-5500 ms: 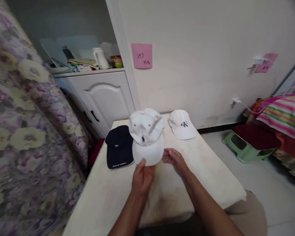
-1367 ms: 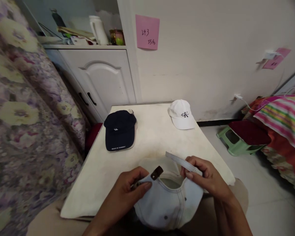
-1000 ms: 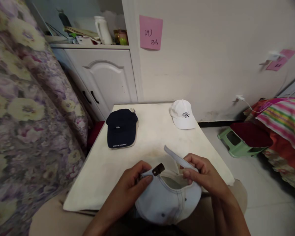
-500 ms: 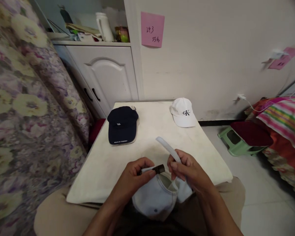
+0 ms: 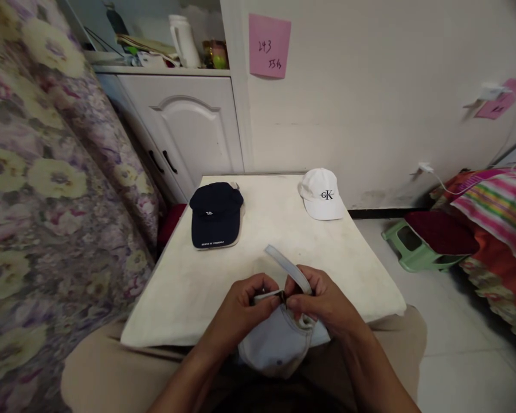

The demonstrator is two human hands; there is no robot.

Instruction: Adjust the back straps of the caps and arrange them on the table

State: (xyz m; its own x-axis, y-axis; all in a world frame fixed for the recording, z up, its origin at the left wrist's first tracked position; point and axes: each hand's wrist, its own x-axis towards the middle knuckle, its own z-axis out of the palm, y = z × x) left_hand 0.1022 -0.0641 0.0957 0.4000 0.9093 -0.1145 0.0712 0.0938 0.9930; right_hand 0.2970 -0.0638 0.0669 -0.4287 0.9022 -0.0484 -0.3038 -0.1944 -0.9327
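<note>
A light blue cap (image 5: 275, 347) is over my lap at the table's near edge, its back opening turned up toward me. My left hand (image 5: 251, 301) pinches a short strap end with a dark buckle (image 5: 282, 297), which my fingers mostly cover. My right hand (image 5: 316, 298) is closed on the cap's long strap (image 5: 289, 267), whose free end sticks up and to the left past the fingers. Both hands' fingertips meet at the buckle. Whether the strap passes through the buckle is hidden.
On the cream-covered table (image 5: 176, 304), a navy cap (image 5: 216, 215) lies at the left and a white cap (image 5: 322, 195) at the far right. A flowered curtain (image 5: 55, 229) hangs at the left. To the right, a green stool (image 5: 413, 246) stands on the floor.
My right hand has moved left to the buckle, bringing the long strap along. The buckle, plainly visible before, is now mostly covered by my fingers.
</note>
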